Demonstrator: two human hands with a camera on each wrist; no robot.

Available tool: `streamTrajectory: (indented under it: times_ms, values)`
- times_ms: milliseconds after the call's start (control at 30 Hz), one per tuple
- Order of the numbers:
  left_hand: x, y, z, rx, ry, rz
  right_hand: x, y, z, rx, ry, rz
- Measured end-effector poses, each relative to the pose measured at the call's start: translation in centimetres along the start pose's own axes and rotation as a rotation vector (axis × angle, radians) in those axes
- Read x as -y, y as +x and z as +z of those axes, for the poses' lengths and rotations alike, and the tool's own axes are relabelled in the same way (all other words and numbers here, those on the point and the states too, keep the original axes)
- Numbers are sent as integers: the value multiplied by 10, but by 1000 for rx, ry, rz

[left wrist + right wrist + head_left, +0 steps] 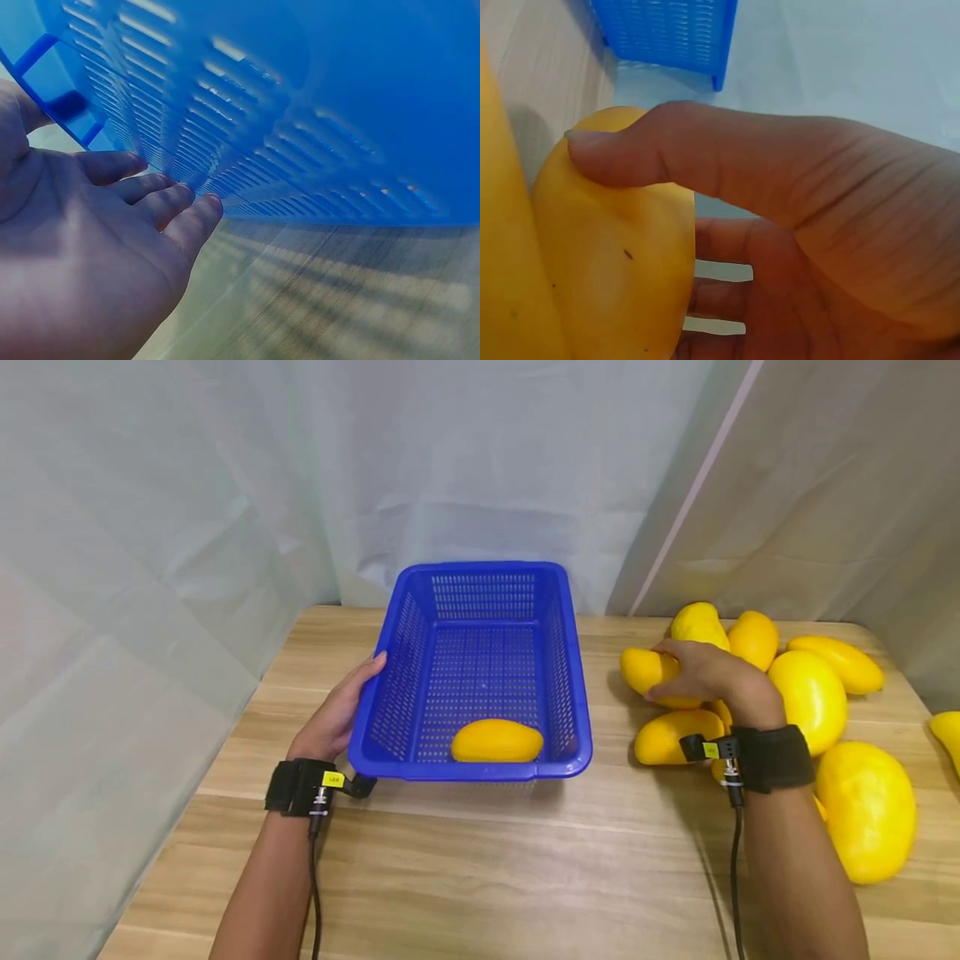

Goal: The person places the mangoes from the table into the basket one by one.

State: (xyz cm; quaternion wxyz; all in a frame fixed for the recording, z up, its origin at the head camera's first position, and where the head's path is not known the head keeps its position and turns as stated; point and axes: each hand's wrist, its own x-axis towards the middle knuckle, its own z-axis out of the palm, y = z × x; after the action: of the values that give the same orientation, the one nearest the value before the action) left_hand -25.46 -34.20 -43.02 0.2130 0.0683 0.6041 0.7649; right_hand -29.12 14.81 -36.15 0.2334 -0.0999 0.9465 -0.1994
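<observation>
At three o'clock from the blue basket (480, 771), the right hand (705, 672) clamps thumb and fingers round a yellow fruit (641, 670); lift it clear of the neighbouring fruit (670, 737) at five o'clock, letting the left hand (335, 712), fingers nearly straight against the basket's nine o'clock side, steady.

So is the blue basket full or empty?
Neither. The blue basket holds just one yellow fruit, lying by its near wall; most of its floor shows bare.
</observation>
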Motion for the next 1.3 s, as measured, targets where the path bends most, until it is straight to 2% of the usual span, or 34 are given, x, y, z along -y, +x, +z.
streamTrajectory:
  times_ms: [600,1300]
  values:
    - [2,0,-4,-17,22,-9,5,-11,-9,-38,22,-73]
    - [2,1,-3,-33,39,-21,12,-27,-18,-108,-20,-58]
